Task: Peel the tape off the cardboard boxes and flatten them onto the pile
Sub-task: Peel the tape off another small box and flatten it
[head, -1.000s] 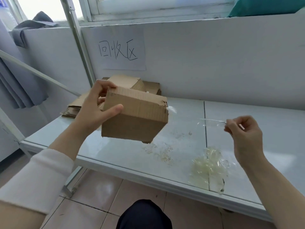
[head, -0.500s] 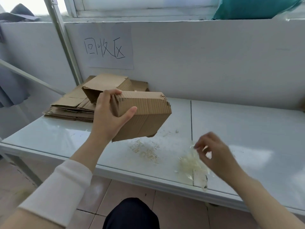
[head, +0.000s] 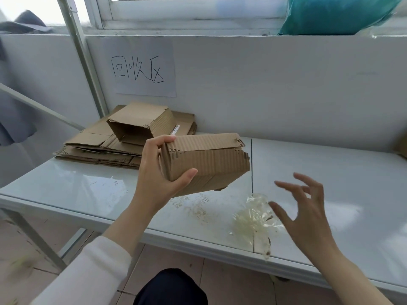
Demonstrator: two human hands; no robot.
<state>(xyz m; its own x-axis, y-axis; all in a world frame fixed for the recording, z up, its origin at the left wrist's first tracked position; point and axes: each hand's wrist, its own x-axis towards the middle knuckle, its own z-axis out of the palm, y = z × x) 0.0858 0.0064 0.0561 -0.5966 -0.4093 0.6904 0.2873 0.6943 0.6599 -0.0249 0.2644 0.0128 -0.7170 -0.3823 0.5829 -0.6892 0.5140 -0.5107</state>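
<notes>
My left hand (head: 158, 179) grips a small brown cardboard box (head: 209, 164) by its left end and holds it tilted above the table. My right hand (head: 306, 208) hovers with fingers spread, empty, just right of a crumpled heap of clear peeled tape (head: 253, 219) near the table's front edge. At the back left lies the pile of flattened cardboard (head: 92, 146), and on top of it rests a half-collapsed box (head: 141, 124) with its open end facing me.
The white glossy table (head: 330, 168) has a seam down its middle and cardboard crumbs in front of me. A paper sign (head: 141, 67) hangs on the wall behind the pile. A slanted metal pole (head: 83, 62) stands at the left. My knee (head: 171, 287) is below the table edge.
My right hand carried a tape strip down to the heap, let it go and lifted away with fingers spread. The box in my left hand tilted slightly.
</notes>
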